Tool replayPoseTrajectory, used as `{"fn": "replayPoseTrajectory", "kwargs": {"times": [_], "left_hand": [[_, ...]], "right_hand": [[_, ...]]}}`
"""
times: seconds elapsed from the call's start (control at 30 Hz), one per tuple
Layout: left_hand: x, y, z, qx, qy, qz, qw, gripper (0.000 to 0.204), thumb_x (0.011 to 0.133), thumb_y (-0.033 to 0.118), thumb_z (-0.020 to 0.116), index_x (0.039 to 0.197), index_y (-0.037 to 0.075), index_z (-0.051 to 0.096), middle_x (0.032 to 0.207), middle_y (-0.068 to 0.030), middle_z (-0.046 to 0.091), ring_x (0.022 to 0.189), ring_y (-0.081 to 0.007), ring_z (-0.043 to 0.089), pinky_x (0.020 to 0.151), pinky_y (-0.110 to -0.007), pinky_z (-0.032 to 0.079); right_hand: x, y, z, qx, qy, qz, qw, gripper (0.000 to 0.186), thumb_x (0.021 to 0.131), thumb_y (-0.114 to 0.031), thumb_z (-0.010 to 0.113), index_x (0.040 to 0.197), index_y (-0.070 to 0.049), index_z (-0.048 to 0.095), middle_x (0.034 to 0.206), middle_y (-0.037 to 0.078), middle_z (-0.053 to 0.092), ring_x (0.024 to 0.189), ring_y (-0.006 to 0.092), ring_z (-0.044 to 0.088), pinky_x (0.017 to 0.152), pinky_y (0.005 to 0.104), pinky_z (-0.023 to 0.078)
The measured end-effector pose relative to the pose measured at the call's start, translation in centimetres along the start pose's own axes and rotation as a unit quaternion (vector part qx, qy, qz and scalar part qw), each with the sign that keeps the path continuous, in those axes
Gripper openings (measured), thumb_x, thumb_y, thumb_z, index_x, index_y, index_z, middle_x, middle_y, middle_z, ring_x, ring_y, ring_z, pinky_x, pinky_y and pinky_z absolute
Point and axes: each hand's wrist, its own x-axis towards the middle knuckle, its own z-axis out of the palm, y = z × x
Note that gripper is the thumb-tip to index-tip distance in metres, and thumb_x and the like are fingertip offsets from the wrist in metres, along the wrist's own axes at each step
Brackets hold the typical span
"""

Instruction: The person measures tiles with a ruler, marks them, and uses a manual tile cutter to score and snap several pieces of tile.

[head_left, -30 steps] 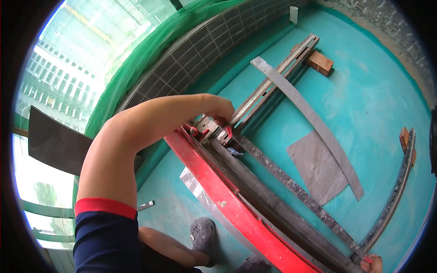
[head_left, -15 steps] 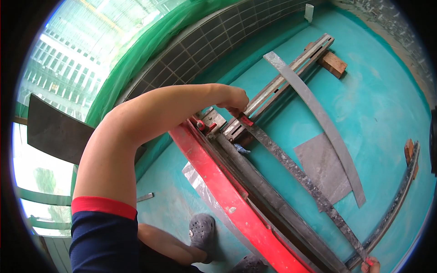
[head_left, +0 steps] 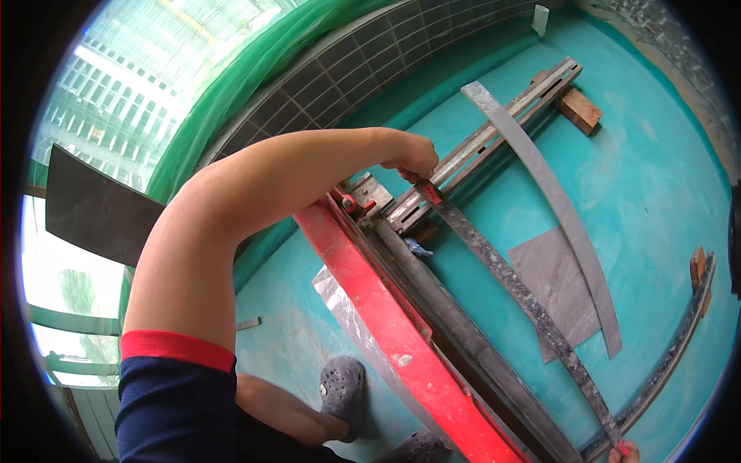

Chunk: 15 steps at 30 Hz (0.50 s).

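A long, narrow grey bar point(head_left: 509, 282), speckled with dirt and red at both ends, runs diagonally between my hands. My left hand point(head_left: 417, 157) is closed at its far end, over the slotted metal rail point(head_left: 471, 158). At the lower right edge my right hand point(head_left: 628, 453), only partly in view, is closed on its near end, close to a second, dark rail point(head_left: 668, 359). A red metal beam point(head_left: 378, 312) lies parallel to the bar, nearer my legs, with a grey channel point(head_left: 471, 339) along its side. A bracket with a red knob point(head_left: 351, 204) sits near my left hand.
Right of the bar, a thin grey tile strip point(head_left: 552, 185) crosses the slotted rail. A grey tile piece point(head_left: 552, 266) lies on the turquoise floor point(head_left: 641, 193). Wooden blocks point(head_left: 580, 112) support the rail ends. A dark tiled wall point(head_left: 340, 73) and green netting point(head_left: 224, 100) stand behind.
The view has shifted slightly. My left hand and the bar's far end appear a little farther right and up. Both hands keep their hold on the bar.
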Motion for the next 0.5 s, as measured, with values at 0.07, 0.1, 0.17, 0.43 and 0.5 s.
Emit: {"fn": "replayPoseTrajectory", "kwargs": {"times": [0.07, 0.1, 0.17, 0.43, 0.5], "left_hand": [[0.0, 0.1, -0.2, 0.007, -0.016, -0.007, 1.000, 0.015, 0.083, 0.010, 0.052, 0.074, 0.001, 0.061, 0.067, -0.0086, 0.056, 0.059, -0.0191, 0.051, 0.056, -0.034, 0.042], [-0.1, 0.1, -0.1, 0.007, -0.016, -0.006, 1.000, 0.015, 0.083, 0.010, 0.052, 0.074, 0.001, 0.061, 0.067, -0.0086, 0.056, 0.059, -0.0191, 0.051, 0.056, -0.034, 0.042], [-0.2, 0.2, 0.0, 0.008, -0.013, -0.024, 1.000, 0.014, 0.080, 0.012, 0.054, 0.075, 0.002, 0.063, 0.067, -0.0059, 0.057, 0.060, -0.0164, 0.050, 0.057, -0.032, 0.041], [-1.1, 0.2, 0.3, -0.007, -0.044, -0.031, 0.999, 0.012, 0.082, 0.004, 0.051, 0.079, -0.003, 0.060, 0.071, -0.0119, 0.059, 0.060, -0.0202, 0.056, 0.057, -0.034, 0.046], [-1.1, 0.0, 0.2, -0.020, -0.051, -0.033, 0.998, 0.012, 0.082, 0.004, 0.051, 0.080, -0.004, 0.060, 0.071, -0.0123, 0.059, 0.060, -0.0200, 0.056, 0.057, -0.034, 0.047]], "right_hand": [[0.3, 0.3, -0.3, -0.008, 0.004, -0.004, 1.000, 0.015, 0.084, -0.002, 0.059, 0.099, -0.004, 0.059, 0.084, 0.006, 0.063, 0.076, 0.0177, 0.066, 0.062, 0.0252, 0.058], [0.6, 0.7, -0.5, -0.013, 0.009, -0.008, 1.000, 0.016, 0.084, -0.002, 0.059, 0.100, -0.003, 0.059, 0.086, 0.007, 0.064, 0.078, 0.0187, 0.066, 0.063, 0.0258, 0.058], [0.9, 1.0, -1.2, -0.009, -0.009, -0.007, 1.000, 0.016, 0.084, -0.002, 0.059, 0.100, -0.003, 0.059, 0.088, 0.007, 0.064, 0.080, 0.0195, 0.066, 0.065, 0.0265, 0.058], [1.3, 2.5, -2.0, -0.027, -0.003, -0.002, 1.000, 0.018, 0.084, -0.004, 0.061, 0.101, -0.003, 0.058, 0.092, 0.009, 0.064, 0.084, 0.0204, 0.065, 0.067, 0.0275, 0.058], [1.3, 2.4, -2.1, -0.037, 0.002, 0.001, 0.999, 0.019, 0.084, -0.006, 0.062, 0.103, -0.003, 0.058, 0.092, 0.008, 0.064, 0.083, 0.0201, 0.065, 0.067, 0.0273, 0.058]]}}
